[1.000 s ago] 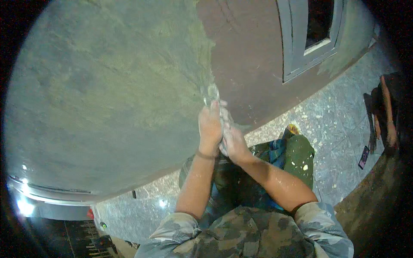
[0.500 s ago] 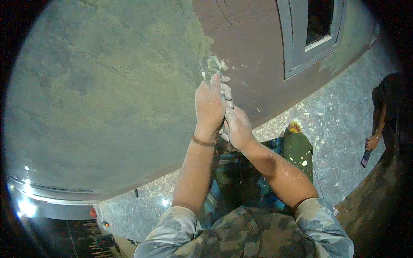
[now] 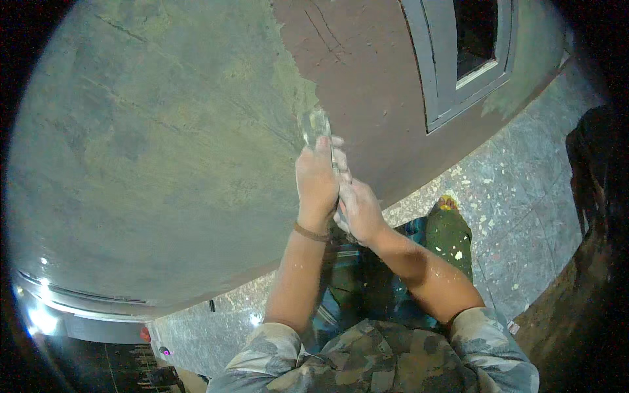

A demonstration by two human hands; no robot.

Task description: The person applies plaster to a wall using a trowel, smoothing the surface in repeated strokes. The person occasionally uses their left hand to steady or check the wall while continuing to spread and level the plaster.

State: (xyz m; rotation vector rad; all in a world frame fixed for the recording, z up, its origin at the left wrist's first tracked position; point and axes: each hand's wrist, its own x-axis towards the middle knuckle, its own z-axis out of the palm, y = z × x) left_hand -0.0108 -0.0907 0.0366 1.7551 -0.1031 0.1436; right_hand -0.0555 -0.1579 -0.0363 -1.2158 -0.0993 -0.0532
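Both hands are together at the wall, closed around a scraper (image 3: pixel 316 120) with a pale, dust-covered blade. My left hand (image 3: pixel 317 180) grips it nearer the blade, thumb pointing up along it. My right hand (image 3: pixel 359 209) is just below and to the right, fingers wrapped around the lower end, partly hidden behind the left. The blade rests at the border between greenish-grey coating (image 3: pixel 170 131) and brownish-mauve wall (image 3: pixel 363 92). Both hands are whitened with dust.
A grey-framed window (image 3: pixel 445 98) is at upper right. Pale flakes speckle the tiled floor (image 3: pixel 511 196) beside my knee and yellow footwear (image 3: pixel 447 202). A person in dark clothing (image 3: pixel 586 157) is at the right edge. A bright lamp (image 3: pixel 42 319) shines at lower left.
My hands and scraper rose, then dropped slightly. The person at right took hold of a phone from the floor; the phone is no longer visible now.
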